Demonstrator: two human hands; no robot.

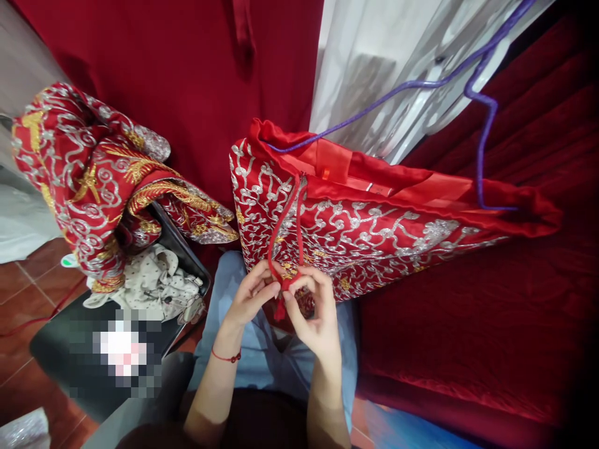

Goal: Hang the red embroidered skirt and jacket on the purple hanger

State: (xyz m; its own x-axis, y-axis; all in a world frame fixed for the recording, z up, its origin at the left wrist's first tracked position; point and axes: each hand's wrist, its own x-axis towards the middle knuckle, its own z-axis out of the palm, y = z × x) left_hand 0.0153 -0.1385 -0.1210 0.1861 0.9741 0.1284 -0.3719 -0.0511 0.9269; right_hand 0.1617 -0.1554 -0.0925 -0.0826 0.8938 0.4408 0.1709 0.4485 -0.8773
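A red skirt-like garment (346, 231) with silver and gold embroidery hangs in front of me from a purple wire hanger (397, 87). Its red satin waistband stands open at the top, showing the lining. From the waist edge a red drawstring (299, 231) runs down in two strands to a knot or loop between my hands. My left hand (259, 290) pinches the cord on the left of this knot. On the other side, my right hand (316, 305) has thumb and fingers closed on the same cord. The fingers partly hide the knot.
To the left, another embroidered red garment (93, 174) is draped over a black chair (56, 349). A spotted cloth bag (154, 284) lies on the seat beside a blurred-out patch. Dark red fabric (444, 337) covers the right side; a white metal frame (449, 50) stands behind.
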